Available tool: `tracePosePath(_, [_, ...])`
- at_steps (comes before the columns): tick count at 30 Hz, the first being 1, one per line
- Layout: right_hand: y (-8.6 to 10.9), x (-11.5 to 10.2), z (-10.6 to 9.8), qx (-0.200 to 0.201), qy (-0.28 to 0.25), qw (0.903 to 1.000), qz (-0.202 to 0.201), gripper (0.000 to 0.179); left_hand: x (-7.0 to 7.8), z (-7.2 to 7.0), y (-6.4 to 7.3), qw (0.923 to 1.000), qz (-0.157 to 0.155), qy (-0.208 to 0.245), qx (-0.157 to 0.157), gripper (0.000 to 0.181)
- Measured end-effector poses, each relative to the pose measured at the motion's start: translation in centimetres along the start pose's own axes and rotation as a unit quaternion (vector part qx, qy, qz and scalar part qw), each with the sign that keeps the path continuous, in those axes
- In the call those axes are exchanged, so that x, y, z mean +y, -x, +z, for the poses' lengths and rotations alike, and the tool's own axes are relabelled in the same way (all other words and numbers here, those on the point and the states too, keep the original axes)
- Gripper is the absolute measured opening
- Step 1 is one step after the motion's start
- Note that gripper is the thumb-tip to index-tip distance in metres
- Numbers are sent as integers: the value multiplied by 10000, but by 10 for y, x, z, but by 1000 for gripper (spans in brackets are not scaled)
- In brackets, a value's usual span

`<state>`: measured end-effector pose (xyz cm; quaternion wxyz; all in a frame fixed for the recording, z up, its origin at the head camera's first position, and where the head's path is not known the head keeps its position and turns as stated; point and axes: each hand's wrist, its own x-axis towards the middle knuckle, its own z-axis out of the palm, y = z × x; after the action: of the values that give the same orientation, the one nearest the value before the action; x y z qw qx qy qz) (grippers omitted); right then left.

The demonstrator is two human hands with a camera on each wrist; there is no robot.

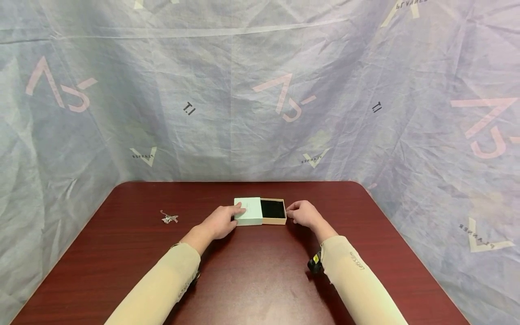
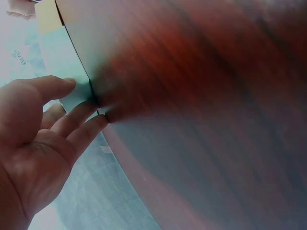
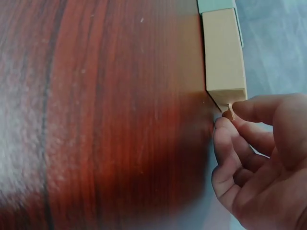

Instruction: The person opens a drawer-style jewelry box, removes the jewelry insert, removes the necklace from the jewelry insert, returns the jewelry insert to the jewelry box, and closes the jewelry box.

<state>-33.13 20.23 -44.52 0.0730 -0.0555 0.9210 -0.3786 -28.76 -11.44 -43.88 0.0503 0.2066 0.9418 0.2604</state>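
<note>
A small drawer box lies toward the far side of the table, its pale green sleeve (image 1: 253, 217) on the left. Out of the sleeve's right side sticks a tan cardboard drawer (image 1: 274, 221) with a black inside (image 1: 272, 208). My left hand (image 1: 219, 222) grips the left end of the sleeve, thumb on one side and fingers on the other in the left wrist view. At the drawer's right end, my right hand (image 1: 304, 214) pinches a short brown pull tab (image 3: 231, 113) between thumb and forefinger.
A small crumpled silvery thing (image 1: 169, 219) with a thin pinkish strand lies to the left on the dark red table (image 1: 260, 280). Grey printed cloth (image 1: 227, 90) hangs behind the table and along both sides.
</note>
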Motion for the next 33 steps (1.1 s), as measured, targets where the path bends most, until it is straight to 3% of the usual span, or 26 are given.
tracePosePath(15, [-3,-4,9,480,402,9980,36,16,3,1,2,10000,46,7,72,51])
tracePosePath(33, [-7,-13,19,524,494,9974,11,16,2,3,2,9999,34,24,103,51])
